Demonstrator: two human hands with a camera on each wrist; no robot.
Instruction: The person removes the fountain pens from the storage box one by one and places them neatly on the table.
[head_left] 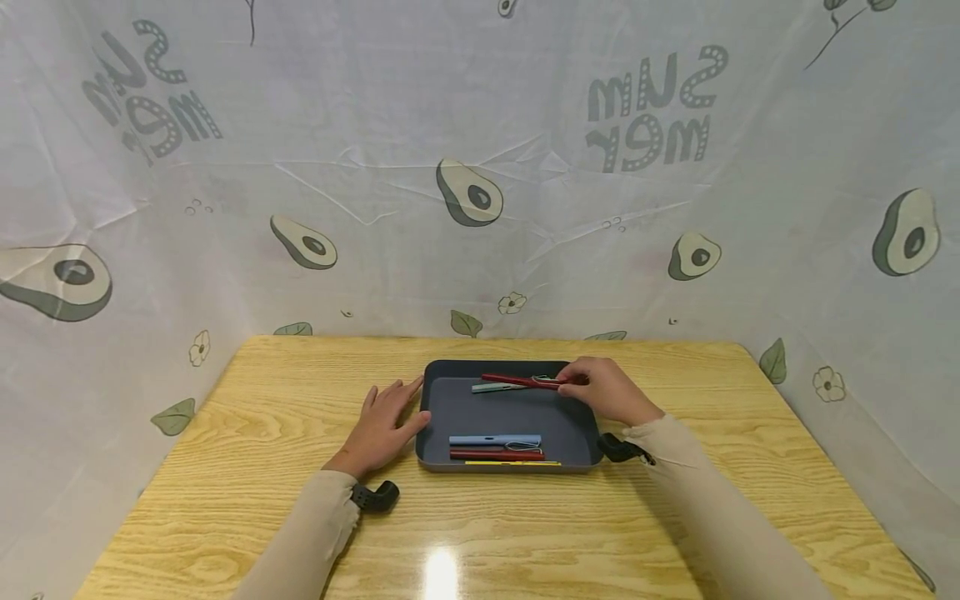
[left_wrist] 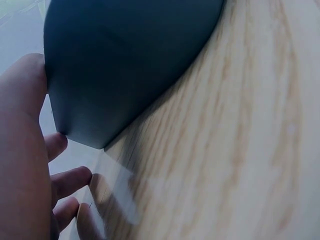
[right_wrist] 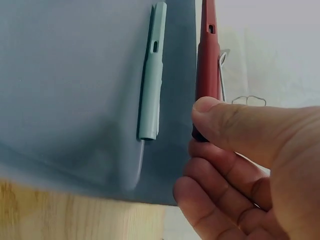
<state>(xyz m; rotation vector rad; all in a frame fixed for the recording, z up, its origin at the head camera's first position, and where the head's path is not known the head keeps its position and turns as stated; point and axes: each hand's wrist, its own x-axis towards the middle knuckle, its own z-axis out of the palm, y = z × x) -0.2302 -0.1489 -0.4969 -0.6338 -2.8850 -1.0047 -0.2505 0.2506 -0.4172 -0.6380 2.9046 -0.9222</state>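
Observation:
My right hand (head_left: 611,393) pinches one end of a dark red pen (head_left: 517,380) between thumb and fingers, at the far right of a dark grey tray (head_left: 498,410). In the right wrist view the pen's wire clip (right_wrist: 223,75) shows just beyond the thumb. Beside it a mint green pen (right_wrist: 151,85) lies on the tray floor. My left hand (head_left: 384,425) is spread at the tray's left side, thumb at the rim. The left wrist view shows its fingers (left_wrist: 72,182) extended along the tray's outer wall (left_wrist: 125,60).
Near the tray's front wall lie a light blue pen (head_left: 495,439), another dark red pen (head_left: 480,455) and a thin yellow stick-like item (head_left: 513,463). The tray stands on a wood-grain table (head_left: 300,400). Behind it hangs a pale cloth (head_left: 375,242) printed with avocados.

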